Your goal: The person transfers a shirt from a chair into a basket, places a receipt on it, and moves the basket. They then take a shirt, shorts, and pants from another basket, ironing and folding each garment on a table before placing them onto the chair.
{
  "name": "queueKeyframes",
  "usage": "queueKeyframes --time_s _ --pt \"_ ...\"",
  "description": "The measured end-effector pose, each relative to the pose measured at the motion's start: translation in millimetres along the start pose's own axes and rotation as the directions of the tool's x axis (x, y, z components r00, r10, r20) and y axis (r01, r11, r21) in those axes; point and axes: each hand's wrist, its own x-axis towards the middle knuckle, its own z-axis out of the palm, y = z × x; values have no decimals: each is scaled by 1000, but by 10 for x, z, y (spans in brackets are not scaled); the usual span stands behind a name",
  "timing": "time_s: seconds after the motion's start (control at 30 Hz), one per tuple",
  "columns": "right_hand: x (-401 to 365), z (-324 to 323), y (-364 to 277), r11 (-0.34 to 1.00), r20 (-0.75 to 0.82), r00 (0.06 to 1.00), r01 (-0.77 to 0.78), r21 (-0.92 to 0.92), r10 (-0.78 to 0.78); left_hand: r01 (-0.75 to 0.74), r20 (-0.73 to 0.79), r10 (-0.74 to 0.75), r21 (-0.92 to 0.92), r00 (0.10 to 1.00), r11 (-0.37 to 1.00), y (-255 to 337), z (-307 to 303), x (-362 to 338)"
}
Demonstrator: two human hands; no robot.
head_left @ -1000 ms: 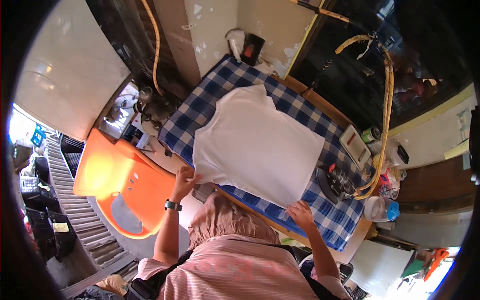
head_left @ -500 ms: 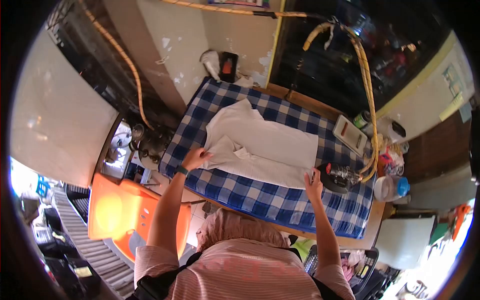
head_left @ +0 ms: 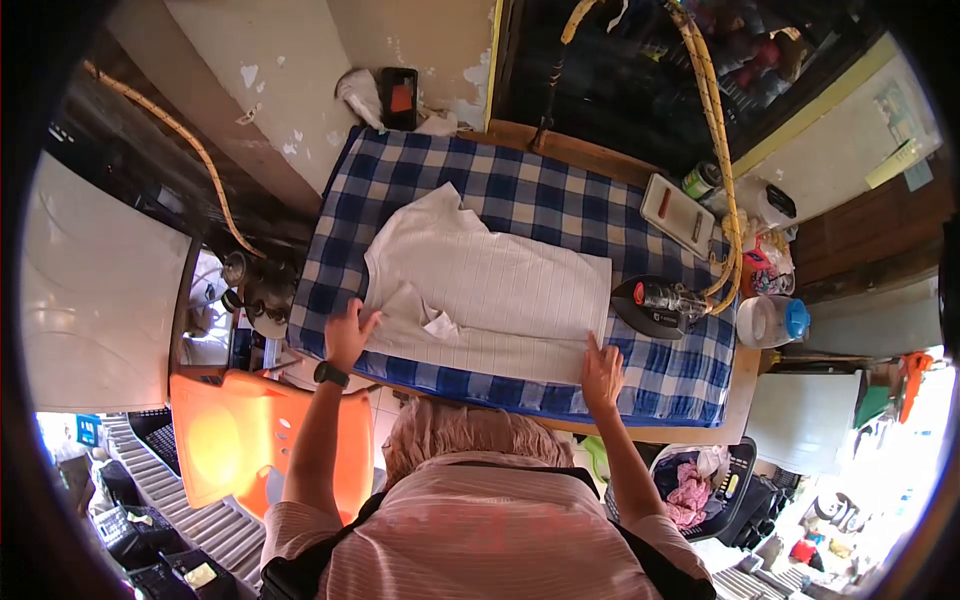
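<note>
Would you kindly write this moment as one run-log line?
white garment: one side folded over; left hand: at near-left corner; right hand: at near-right corner; iron: right of garment

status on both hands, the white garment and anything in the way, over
Left hand at near left of white garment, right hand at near right corner. Near side folded over. Iron close by right edge.

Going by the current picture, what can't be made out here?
All in the head view:
- White cloth shirt: underside, hidden against the blue-and-white checked cloth.
- Black iron: pressing face, turned down.
- Yellow dark-banded hose: upper stretch, cut off by the top edge.
- Dark wristwatch: display, too small to read.
</note>
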Motion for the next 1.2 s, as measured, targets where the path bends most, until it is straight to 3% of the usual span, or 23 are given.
queueKeyframes --time_s 0.07,0.13,0.2,0.27,0.3,0.33,0.37,0.43,0.5,0.53,0.6,0.63,0.67,0.7,0.73,0.8,0.83,0.9,0.93,1.0,1.07,1.13,1.2 --pt "81 -78 209 999 -26 999 46 11 -46 -56 -130 69 98 989 994 256 -22 -46" --pt "408 -533 373 981 -322 926 181 -75 -196 -93 -254 146 208 956 974 597 -3 -96" --pt "867 -1226 393 953 -407 872 184 -242 -271 -200 -2 200 27 980 979 887 73 -173" --pt "1241 -1427 784 926 -156 924 314 -208 -348 -133 -21 132 -15 991 991 1106 266 -195" --pt "1403 -1469 950 923 -154 921 323 -210 -357 -78 -45 76 -57 996 995 1201 385 -187" --pt "1596 -1504 1080 917 132 916 390 -85 -378 -67 -56 64 -59 996 996 1275 510 -181" --pt "1756 -1521 1161 905 404 821 421 50 -404 -114 -140 101 -87 985 990 1330 630 -179" --pt "1871 -1401 1216 875 385 794 476 90 -471 -131 -243 103 -102 964 986 1445 677 -195" --pt "1974 -1047 1393 831 353 753 477 288 -555 -329 -68 328 -9 942 944 1517 657 -228" --pt "1993 -1007 1418 811 351 732 504 296 -583 -298 -78 297 1 952 954 1539 647 -231" --pt "2028 -981 1354 902 450 831 131 412 -326 -366 -32 365 -126 930 922 1555 604 -183" --pt "2056 -981 1291 899 448 826 151 411 -343 -404 -100 393 -289 914 868 1531 567 -181" --pt "2072 -995 1230 915 561 808 -75 396 -177 -396 -111 380 -289 918 872 1477 505 -214" --pt "2061 -1036 1145 889 665 747 -297 349 -11 -335 -119 313 -329 942 883 1385 441 -266" --pt "1978 -1026 1032 897 659 752 -279 343 -19 -272 -128 242 -372 962 887 1289 378 -305" --pt "1756 -1021 539 918 426 895 -276 286 136 64 -299 -140 -251 944 966 1001 378 -510" --pt "1720 -1091 333 921 421 898 -264 285 128 254 -354 -335 -258 873 932 827 385 -587" --pt "1595 -1391 -102 758 575 810 -301 579 -118 461 -532 -516 -245 671 853 647 169 -661" --pt "1538 -1502 -350 753 624 757 -292 589 -195 458 -528 -511 -240 678 856 456 210 -730" --pt "1418 -1667 -1041 836 653 708 -166 524 -269 413 -250 -518 -372 818 831 62 431 -790" --pt "1261 -1394 -1591 824 549 705 90 559 -450 402 -315 -522 -374 792 836 -54 476 -745" --pt "1142 -986 -2107 766 446 661 323 556 -603 350 70 -636 -878 769 327 -131 460 -727" --pt "1040 -576 -2580 772 485 605 430 468 -631 273 64 -655 -936 753 222 -103 327 -727"
